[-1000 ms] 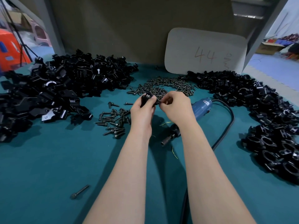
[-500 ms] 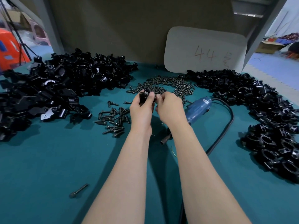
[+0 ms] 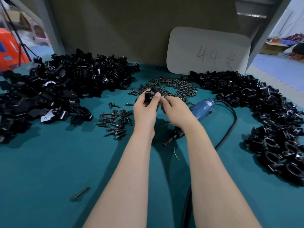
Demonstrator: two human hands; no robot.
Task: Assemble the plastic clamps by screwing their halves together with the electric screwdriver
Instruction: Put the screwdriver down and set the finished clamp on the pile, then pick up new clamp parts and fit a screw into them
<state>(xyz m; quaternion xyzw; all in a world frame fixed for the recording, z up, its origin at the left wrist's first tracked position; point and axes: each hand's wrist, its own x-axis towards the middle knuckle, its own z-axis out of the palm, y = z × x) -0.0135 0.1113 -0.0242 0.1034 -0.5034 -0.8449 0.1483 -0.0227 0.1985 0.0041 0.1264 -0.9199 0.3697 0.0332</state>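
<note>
Black halves (image 3: 57, 89) are heaped at the table's (image 3: 49, 162) left edge, the heap cut off by the frame. A clamp (image 3: 150, 94) is gripped in the left hand's (image 3: 144, 112) curled fingers above the middle. The right hand (image 3: 176, 112) is curled just beside it; whether anything is pinched cannot be told. The screwdriver (image 3: 204, 109) is partly hidden under the right wrist.
</note>
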